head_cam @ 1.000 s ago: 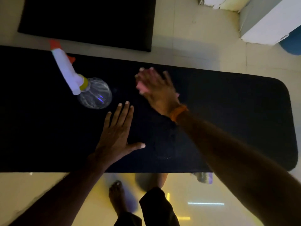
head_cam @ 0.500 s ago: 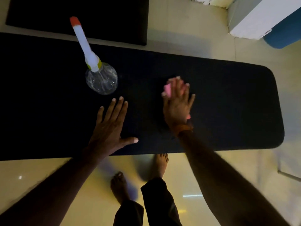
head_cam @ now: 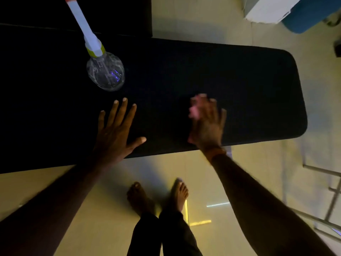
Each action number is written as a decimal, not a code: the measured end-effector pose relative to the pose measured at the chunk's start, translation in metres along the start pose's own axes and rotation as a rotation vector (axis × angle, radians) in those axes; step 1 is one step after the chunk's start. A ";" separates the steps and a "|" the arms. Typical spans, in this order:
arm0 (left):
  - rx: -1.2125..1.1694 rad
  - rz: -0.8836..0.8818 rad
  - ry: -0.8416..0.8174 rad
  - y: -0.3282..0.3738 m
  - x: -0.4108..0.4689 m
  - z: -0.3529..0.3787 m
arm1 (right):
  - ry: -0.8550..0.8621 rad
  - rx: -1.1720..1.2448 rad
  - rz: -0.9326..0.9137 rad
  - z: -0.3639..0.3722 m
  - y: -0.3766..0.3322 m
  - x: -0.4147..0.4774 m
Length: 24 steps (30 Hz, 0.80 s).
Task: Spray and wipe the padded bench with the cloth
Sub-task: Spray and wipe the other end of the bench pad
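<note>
The black padded bench [head_cam: 239, 85] runs across the view, its rounded end at the right. My right hand [head_cam: 207, 124] presses a pink cloth [head_cam: 193, 109] flat on the pad near the front edge; only a pink corner shows past the blurred fingers. My left hand [head_cam: 115, 130] lies flat on the pad with fingers spread, holding nothing. A clear spray bottle [head_cam: 105, 71] with a white and red nozzle stands on the bench just beyond my left hand.
A second black pad [head_cam: 120, 13] lies behind the bench. A white box [head_cam: 269, 10] and a blue object [head_cam: 310, 15] sit at the top right. A metal frame [head_cam: 330, 200] stands at the right. My bare feet [head_cam: 158, 196] are on the tiled floor.
My right hand with the cloth has slid from near the bottle rightward and toward the front edge. The view has shifted. My left hand stays planted.
</note>
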<state>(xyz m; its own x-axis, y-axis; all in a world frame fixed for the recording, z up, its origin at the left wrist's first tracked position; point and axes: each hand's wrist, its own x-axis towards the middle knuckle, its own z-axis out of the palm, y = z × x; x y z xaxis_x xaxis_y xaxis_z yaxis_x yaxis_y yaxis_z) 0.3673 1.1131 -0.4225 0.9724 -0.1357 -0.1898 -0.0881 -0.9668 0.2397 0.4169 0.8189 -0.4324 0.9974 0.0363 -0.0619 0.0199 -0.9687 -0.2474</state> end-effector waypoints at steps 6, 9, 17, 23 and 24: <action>-0.001 -0.026 0.088 -0.005 -0.012 0.008 | -0.031 0.113 -0.083 0.020 -0.080 -0.055; 0.024 -0.056 0.103 -0.010 -0.022 0.009 | -0.076 -0.021 -0.381 0.022 -0.063 -0.051; 0.005 -0.119 0.113 -0.022 -0.032 0.005 | -0.062 0.068 -0.350 0.030 -0.112 -0.052; -0.013 -0.174 0.104 -0.028 -0.029 0.007 | 0.021 0.030 0.023 0.026 -0.090 0.021; -0.020 -0.186 0.103 -0.028 -0.028 0.006 | 0.010 0.032 0.057 0.029 -0.105 0.018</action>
<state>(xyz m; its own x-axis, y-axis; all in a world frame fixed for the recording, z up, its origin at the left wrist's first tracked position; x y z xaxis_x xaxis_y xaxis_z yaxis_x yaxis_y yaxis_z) 0.3408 1.1431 -0.4301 0.9886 0.0690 -0.1341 0.0987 -0.9684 0.2288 0.4305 0.9285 -0.4354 0.9975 -0.0216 -0.0674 -0.0393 -0.9609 -0.2741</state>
